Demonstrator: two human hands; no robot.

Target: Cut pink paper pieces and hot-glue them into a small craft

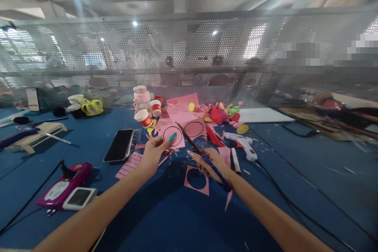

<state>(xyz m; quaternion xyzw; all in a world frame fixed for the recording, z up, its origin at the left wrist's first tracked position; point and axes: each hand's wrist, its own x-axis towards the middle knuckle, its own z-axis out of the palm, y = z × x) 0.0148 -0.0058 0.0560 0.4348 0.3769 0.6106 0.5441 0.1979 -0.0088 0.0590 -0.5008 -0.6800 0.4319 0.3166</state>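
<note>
Pinched in my left hand [155,152] is a piece of pink paper [169,130] with a black circle drawn on it; the thumb lies on its face. My right hand [215,163] is closed around the blue handles of a pair of scissors [214,170], whose dark blades point up and left at the paper's right edge. Whether the blades touch the paper I cannot tell. Just beyond lies another pink sheet [193,127] with a drawn circle. Below the scissors, a pink square frame [189,186] with a round hole rests on the blue table.
Left of my hands lie a black phone [119,145] and a purple power strip [66,183]. Paper cups [143,118] and a pink-lidded jar [141,96] stand behind. At right are a white glue gun [246,145] with a trailing cord and a marker [235,160]. A perforated metal screen [183,55] closes the back.
</note>
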